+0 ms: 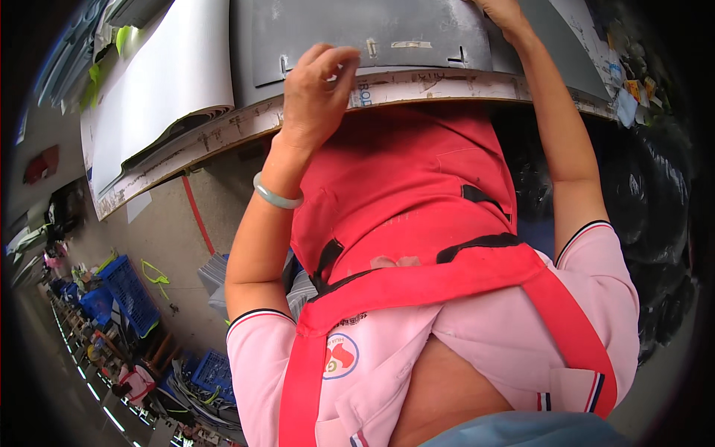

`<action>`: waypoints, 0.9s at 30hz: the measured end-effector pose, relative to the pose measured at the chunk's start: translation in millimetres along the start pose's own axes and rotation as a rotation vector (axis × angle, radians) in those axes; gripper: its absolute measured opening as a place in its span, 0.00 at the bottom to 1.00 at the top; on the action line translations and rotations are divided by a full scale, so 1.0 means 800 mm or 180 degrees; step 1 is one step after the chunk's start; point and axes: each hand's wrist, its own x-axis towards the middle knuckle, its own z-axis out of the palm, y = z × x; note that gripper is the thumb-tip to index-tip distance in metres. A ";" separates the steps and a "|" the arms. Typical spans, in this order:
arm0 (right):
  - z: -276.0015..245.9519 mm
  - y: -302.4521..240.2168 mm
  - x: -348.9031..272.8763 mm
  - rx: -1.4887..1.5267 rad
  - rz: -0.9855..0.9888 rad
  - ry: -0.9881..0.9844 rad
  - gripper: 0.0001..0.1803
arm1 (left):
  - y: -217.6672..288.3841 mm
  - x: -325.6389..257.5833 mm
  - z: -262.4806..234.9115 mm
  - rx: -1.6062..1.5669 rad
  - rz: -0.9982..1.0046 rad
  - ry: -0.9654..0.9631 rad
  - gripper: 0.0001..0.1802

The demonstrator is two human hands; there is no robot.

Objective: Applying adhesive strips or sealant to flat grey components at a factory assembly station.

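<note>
A dark grey flat board (320, 37) with small cut slots and pale tape-like strips lies on the worktable. My left hand (316, 93) is raised over the table's near edge, by the board's lower left part. Its fingers are bent in toward the thumb in a pinch, and whatever may be between them cannot be made out. At the board's far right edge is my right hand (504, 13). Its fingertips are cut off by the top of the picture, so its grip is hidden.
The worktable's worn, pale edge (257, 123) runs across in front of me. A stack of white-topped sheets (175, 74) with curling edges lies left. Black plastic bags (633, 194) stand at right. Blue crates (128, 294) sit on the floor at lower left.
</note>
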 end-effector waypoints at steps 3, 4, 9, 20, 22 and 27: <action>-0.001 -0.019 0.010 -0.0405 0.0026 -0.0105 0.09 | -0.049 -0.003 -0.057 0.1056 -0.0199 -0.0228 0.10; 0.001 -0.021 0.013 -0.0506 0.0013 -0.0206 0.10 | -0.059 -0.006 -0.065 0.1413 -0.0197 -0.0426 0.11; -0.002 -0.015 0.024 -0.0686 0.0019 -0.0376 0.11 | -0.058 -0.010 -0.073 0.1205 -0.0224 -0.0728 0.12; -0.016 -0.013 0.023 -0.0533 -0.0063 -0.0499 0.11 | -0.061 -0.022 -0.067 0.1059 0.0022 -0.0729 0.11; -0.017 -0.014 0.021 -0.0500 -0.0050 -0.0504 0.11 | -0.062 -0.023 -0.065 0.1063 0.0113 -0.0654 0.10; -0.017 -0.014 0.019 -0.0610 -0.0101 -0.0501 0.12 | -0.059 -0.025 -0.062 0.1148 0.0180 -0.0654 0.08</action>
